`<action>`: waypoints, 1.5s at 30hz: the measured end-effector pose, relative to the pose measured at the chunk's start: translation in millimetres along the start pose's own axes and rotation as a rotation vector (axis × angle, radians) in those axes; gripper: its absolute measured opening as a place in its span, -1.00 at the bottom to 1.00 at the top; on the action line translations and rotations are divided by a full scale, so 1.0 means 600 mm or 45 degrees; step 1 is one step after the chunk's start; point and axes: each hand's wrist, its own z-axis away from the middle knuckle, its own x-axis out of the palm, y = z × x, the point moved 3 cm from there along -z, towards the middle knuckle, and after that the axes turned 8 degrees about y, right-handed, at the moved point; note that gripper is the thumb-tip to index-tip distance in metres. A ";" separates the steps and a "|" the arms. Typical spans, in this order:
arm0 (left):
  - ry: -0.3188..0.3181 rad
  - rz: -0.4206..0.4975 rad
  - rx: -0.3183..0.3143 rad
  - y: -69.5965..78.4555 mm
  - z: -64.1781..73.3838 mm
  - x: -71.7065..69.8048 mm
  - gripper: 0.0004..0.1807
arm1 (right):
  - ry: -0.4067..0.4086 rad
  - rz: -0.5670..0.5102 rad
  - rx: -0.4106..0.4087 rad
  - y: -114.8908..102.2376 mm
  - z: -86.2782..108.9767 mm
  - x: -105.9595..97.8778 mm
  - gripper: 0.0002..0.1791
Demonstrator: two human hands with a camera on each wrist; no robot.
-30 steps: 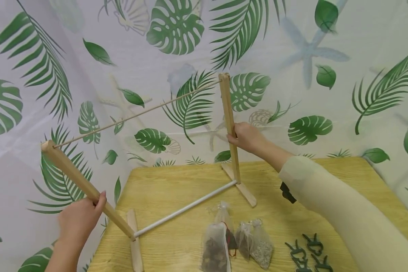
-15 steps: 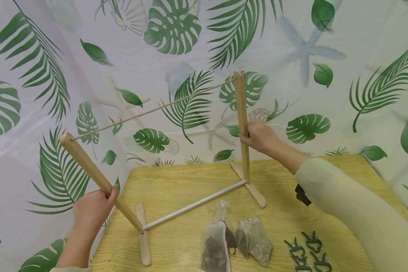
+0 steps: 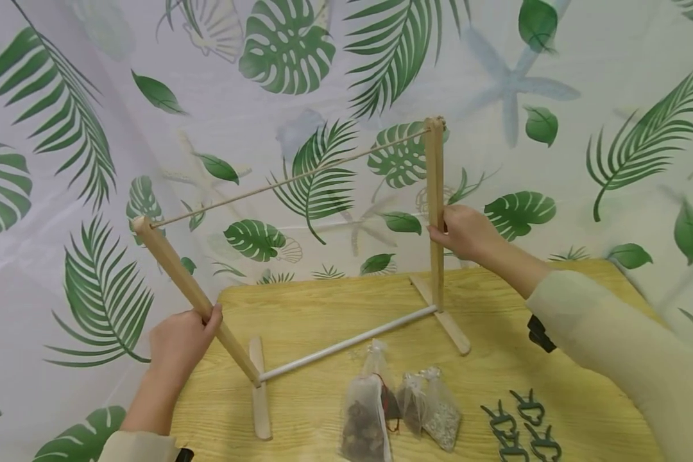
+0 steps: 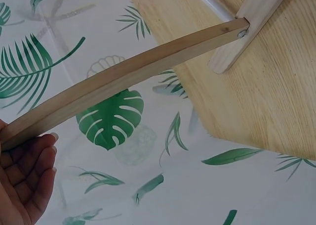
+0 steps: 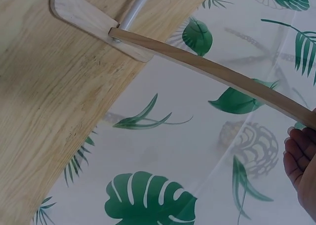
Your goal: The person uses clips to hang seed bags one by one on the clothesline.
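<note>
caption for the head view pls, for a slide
Left hand and right hand grip two wooden posts joined by a cord, with sheer bags on the table.

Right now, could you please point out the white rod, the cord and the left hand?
White rod (image 3: 348, 343), head view, middle of its length.
Cord (image 3: 291, 179), head view, middle of its span.
Left hand (image 3: 181, 338), head view, back of the hand.
</note>
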 end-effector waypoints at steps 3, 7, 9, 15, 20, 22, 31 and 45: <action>0.043 0.001 0.047 0.012 -0.009 0.004 -0.40 | 0.046 0.019 -0.023 0.008 0.008 -0.010 -0.78; 0.048 0.011 0.094 0.027 -0.020 0.012 -0.42 | 0.066 0.061 -0.027 0.022 0.020 -0.020 -0.78; 0.061 0.021 0.112 0.035 -0.024 0.015 -0.43 | 0.058 0.077 -0.023 0.029 0.026 -0.026 -0.77; 0.141 0.064 0.166 0.065 -0.035 0.028 -0.45 | 0.028 0.116 0.030 0.052 0.050 -0.052 -0.73; 0.122 0.081 0.172 0.087 -0.043 0.043 -0.43 | -0.012 0.126 0.097 0.072 0.070 -0.068 -0.69; 0.094 0.088 0.168 0.095 -0.048 0.047 -0.43 | -0.017 0.126 0.115 0.078 0.076 -0.074 -0.67; 0.100 0.054 0.239 0.134 -0.070 0.057 -0.43 | 0.070 0.188 0.091 0.103 0.109 -0.104 -0.69; 0.473 0.099 0.459 0.173 -0.084 0.074 -0.52 | 0.221 0.366 -0.033 0.132 0.147 -0.131 -0.67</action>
